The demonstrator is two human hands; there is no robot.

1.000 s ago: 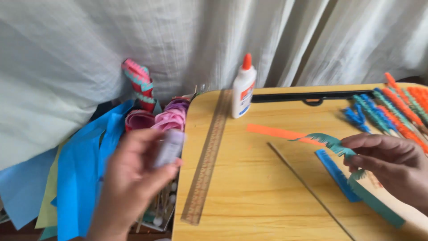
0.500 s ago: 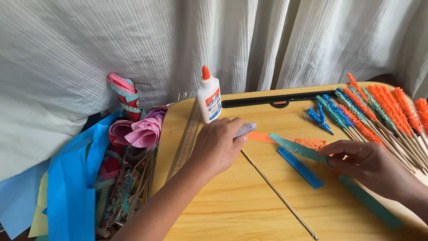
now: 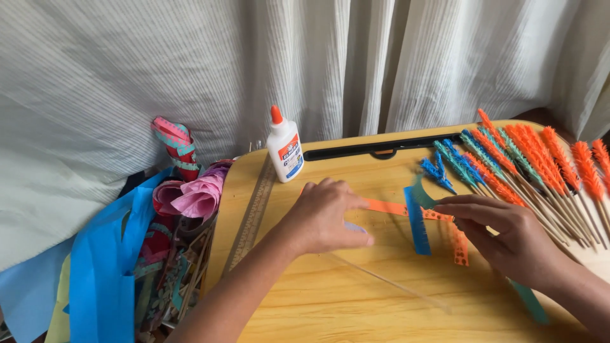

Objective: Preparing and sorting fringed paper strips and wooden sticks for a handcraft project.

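The left hand (image 3: pixel 324 216) lies curled on the table (image 3: pixel 356 298), covering a small pale tube (image 3: pixel 356 227); the right hand (image 3: pixel 508 238) pinches a teal paper strip (image 3: pixel 422 194). A blue strip (image 3: pixel 417 222) and an orange strip (image 3: pixel 387 206) lie between them.

One glue bottle (image 3: pixel 284 147), one ruler (image 3: pixel 253 216), one bare thin stick (image 3: pixel 394 284) — and two hands, left (image 3: pixel 325 217) and right (image 3: pixel 508 238).

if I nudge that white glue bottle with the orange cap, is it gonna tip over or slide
The glue bottle stands upright, tall and narrow on the wooden table, so a high push would probably tip it. Its flattish shape suggests it wouldn't roll far. A low nudge would likely slide it.
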